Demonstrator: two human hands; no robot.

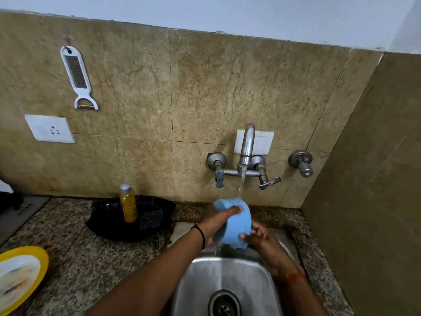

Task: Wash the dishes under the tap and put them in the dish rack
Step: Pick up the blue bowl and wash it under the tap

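Washing is in progress: a light blue bowl (232, 221) is held tilted over the sink (227, 272) under the running tap (247, 144), left hand (216, 224) fingers clamped over its upper side, right hand (257, 234) fingers closed on its lower rim. The bowl looks plain, wet and free of visible residue. A soiled yellow-rimmed plate (20, 277) waits on the worktop (91, 258); no dish rack is in view, so racking remains.

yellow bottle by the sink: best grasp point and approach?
Grip the yellow bottle around its mid-body, coming from the front right. It stands upright in the black tray, its grey cap is narrow, and the wall sits close behind it.
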